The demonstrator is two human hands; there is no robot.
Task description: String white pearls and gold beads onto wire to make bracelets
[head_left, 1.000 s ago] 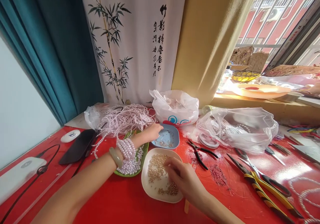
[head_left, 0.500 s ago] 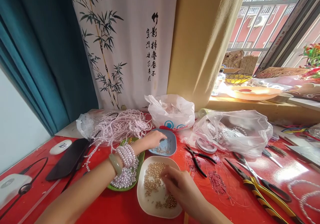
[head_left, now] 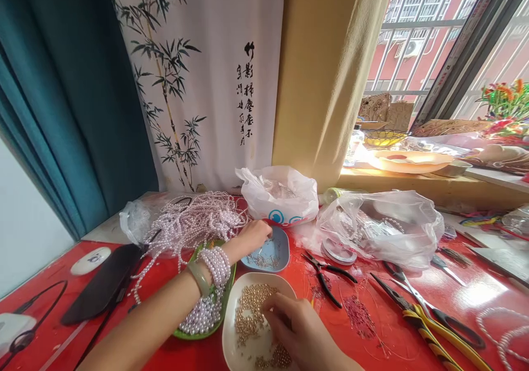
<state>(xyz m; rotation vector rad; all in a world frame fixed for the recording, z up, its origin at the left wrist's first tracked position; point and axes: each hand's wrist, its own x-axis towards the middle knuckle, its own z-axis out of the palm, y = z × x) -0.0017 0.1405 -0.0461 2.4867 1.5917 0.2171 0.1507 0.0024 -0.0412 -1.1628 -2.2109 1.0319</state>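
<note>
My left hand [head_left: 255, 235] is over the back left of a blue tray [head_left: 282, 241], its fingers curled together and pointing down. Small metallic pieces [head_left: 265, 261] are scattered in that tray. On the left wrist sit a green bangle [head_left: 199, 279] and a coiled pearl bead bracelet [head_left: 216, 266]. My right hand [head_left: 300, 327] hovers over the right side of a white dish [head_left: 228, 332] of gold beads [head_left: 250, 305]. Its thumb and forefinger are pinched; what lies between them is hidden. Under the left forearm, a green tray [head_left: 194, 336] holds pearly lilac beads [head_left: 202, 316].
Pearl strands [head_left: 198, 216] heap at the back left, beside a black phone-like slab [head_left: 101, 285]. Plastic bags [head_left: 285, 194] stand behind. To the right lie black-handled pliers [head_left: 324, 277], red seed beads [head_left: 359, 316], scissors [head_left: 438, 310] and yellow-handled pliers [head_left: 413, 318].
The whole view has tilted up, so the table sits lower in it. My left hand has drawn from the blue tray's middle toward its back left edge, fingers more curled. My right hand remains above the gold beads.
</note>
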